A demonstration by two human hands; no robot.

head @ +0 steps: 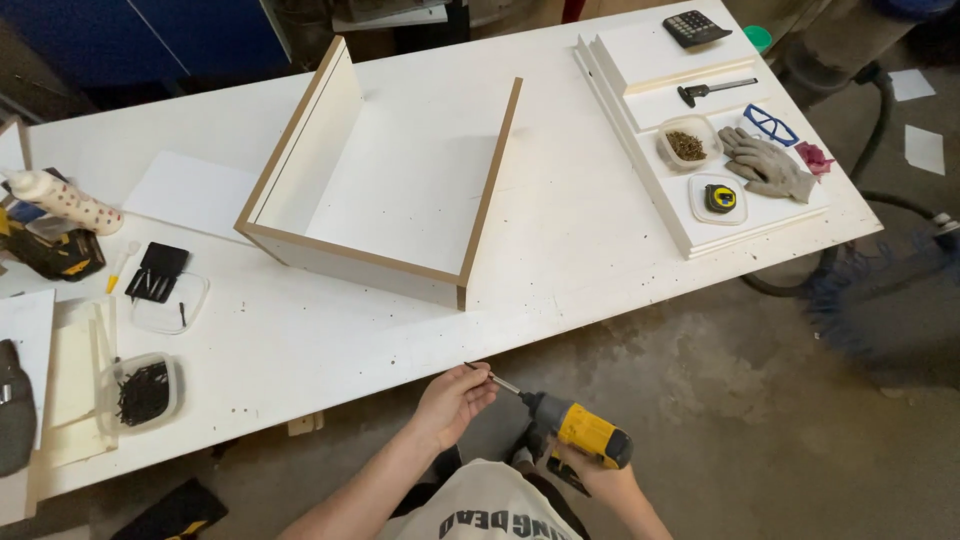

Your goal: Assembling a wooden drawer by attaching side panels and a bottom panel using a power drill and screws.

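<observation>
The right hand grips a drill low in the view, at about 5 o'clock, just off the near edge of the table. The drill has a yellow body with a dark grey chuck and a black grip mostly hidden by the closed fingers. A thin dark bit sticks out of the chuck toward 10 o'clock, and the left hand pinches it between fingertips and thumb, the rest of the fingers curled in (the very tip of the bit pokes out past them).

The table is a long white board, speckled with small dark marks. On it, toward 12 o'clock, stands an open box of white panels with brown raw edges. At 2 o'clock lie stacked white boards carrying a tub of screws, grey gloves, a tape measure, blue safety glasses, a caliper and a calculator. At 9 o'clock sit a glue bottle and a tub of black screws. The floor is stained grey concrete, with a dark hose at 3 o'clock.
</observation>
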